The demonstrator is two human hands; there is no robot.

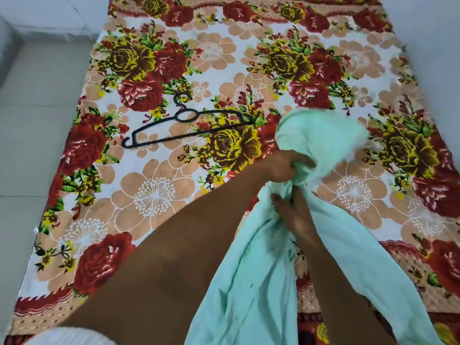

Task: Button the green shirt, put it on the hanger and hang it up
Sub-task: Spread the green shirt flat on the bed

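Green shirt [261,270] bunched over the floral bed [154,195], both hands gripping it.
Left hand [286,165] clutches its upper folds; right hand [296,212] pinches cloth below. Black hanger [184,125] lies apart, unobstructed, to the left.

The green shirt [261,282] in the grip is soft, matt cloth. Left of the grip, the black hanger [185,127] looks like smooth plastic. The bed's floral cover [154,195] is matt printed cloth.
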